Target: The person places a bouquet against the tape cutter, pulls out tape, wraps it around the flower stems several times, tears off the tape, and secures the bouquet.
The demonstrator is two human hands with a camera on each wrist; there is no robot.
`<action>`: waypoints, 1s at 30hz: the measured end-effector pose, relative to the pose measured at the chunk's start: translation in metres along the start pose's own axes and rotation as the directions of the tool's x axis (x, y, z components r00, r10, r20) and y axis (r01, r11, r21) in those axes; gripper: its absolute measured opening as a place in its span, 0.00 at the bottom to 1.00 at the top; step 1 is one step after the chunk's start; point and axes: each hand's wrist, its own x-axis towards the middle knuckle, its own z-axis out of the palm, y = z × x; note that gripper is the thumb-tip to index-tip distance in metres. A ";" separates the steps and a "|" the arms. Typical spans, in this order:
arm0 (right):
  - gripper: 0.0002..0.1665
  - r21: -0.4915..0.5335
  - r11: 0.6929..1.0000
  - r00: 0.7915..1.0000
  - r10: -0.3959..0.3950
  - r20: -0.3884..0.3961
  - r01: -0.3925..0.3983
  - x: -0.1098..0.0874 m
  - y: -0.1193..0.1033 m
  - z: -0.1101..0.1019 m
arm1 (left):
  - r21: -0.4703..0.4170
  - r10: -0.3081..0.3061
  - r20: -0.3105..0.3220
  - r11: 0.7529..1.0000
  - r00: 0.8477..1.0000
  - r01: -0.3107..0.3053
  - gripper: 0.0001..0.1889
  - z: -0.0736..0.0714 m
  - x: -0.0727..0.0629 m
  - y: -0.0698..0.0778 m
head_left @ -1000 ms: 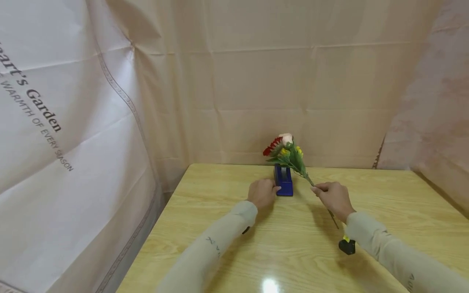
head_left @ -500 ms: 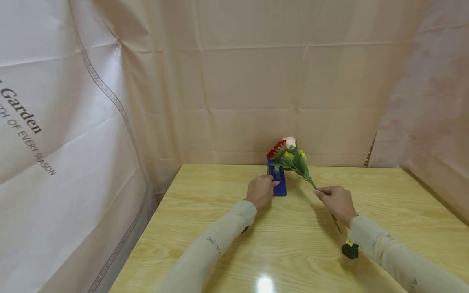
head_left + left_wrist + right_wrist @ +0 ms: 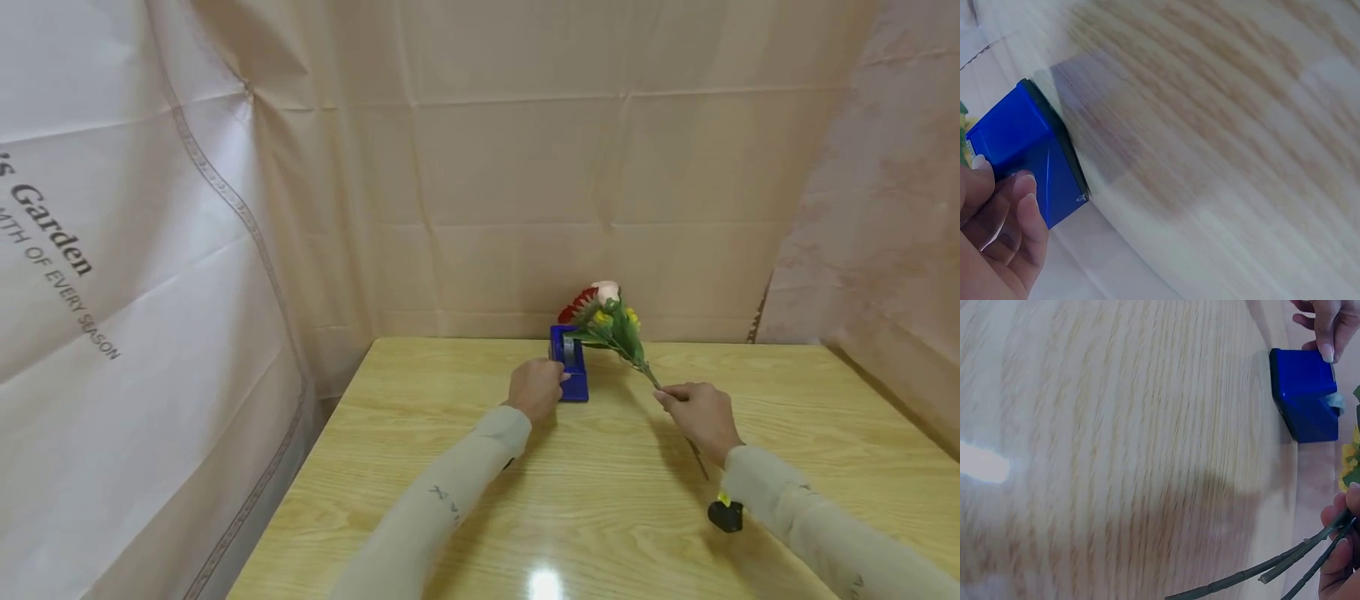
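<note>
Toward the table's back edge, a blue tape dispenser stands with a roll of tape in its top. My left hand grips its left side; in the left wrist view the thumb and curled fingers are against the blue body. My right hand pinches the green stems of an artificial bouquet, which has red, pale pink and yellow flowers with green leaves. The bouquet is tilted, its heads leaning left, partly in front of the dispenser's upper end. The loose stem ends hang below the right hand.
A light wood-grain table lies under both hands. Beige cloth hangs behind it, and a printed pale cloth hangs at the left. A black piece with yellow shows beneath the right cuff.
The head view has swung slightly right. My right hand and the bouquet have shifted right, showing more of the dispenser's top. The left hand stays at the dispenser, which keeps about the same place.
</note>
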 end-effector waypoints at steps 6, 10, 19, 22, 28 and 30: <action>0.31 -0.035 0.999 1.000 0.006 -0.020 -0.007 -0.003 0.016 -0.011 | 0.020 -0.023 0.018 1.000 1.000 0.023 0.11 0.002 0.003 0.003; 0.32 -0.043 0.999 0.999 0.029 -0.031 -0.030 -0.004 0.024 -0.016 | 0.047 -0.019 0.022 0.999 1.000 0.018 0.12 0.002 0.003 0.002; 0.31 -0.096 0.995 0.996 0.034 -0.080 -0.041 -0.005 0.039 -0.025 | 0.080 -0.024 0.037 0.997 0.999 0.021 0.12 0.000 0.005 0.000; 0.31 -0.111 0.993 0.995 0.028 -0.096 -0.038 -0.007 0.043 -0.027 | 0.089 -0.029 0.042 0.996 0.999 0.025 0.11 0.000 0.005 0.001; 0.29 -0.145 0.988 0.995 0.039 -0.093 -0.052 -0.010 0.054 -0.033 | 0.100 -0.036 0.036 0.994 0.999 0.032 0.09 0.000 0.005 0.002; 0.28 -0.157 0.985 0.994 0.053 -0.093 -0.067 -0.010 0.058 -0.035 | 0.104 -0.036 0.030 0.994 0.999 0.033 0.09 0.000 0.005 0.002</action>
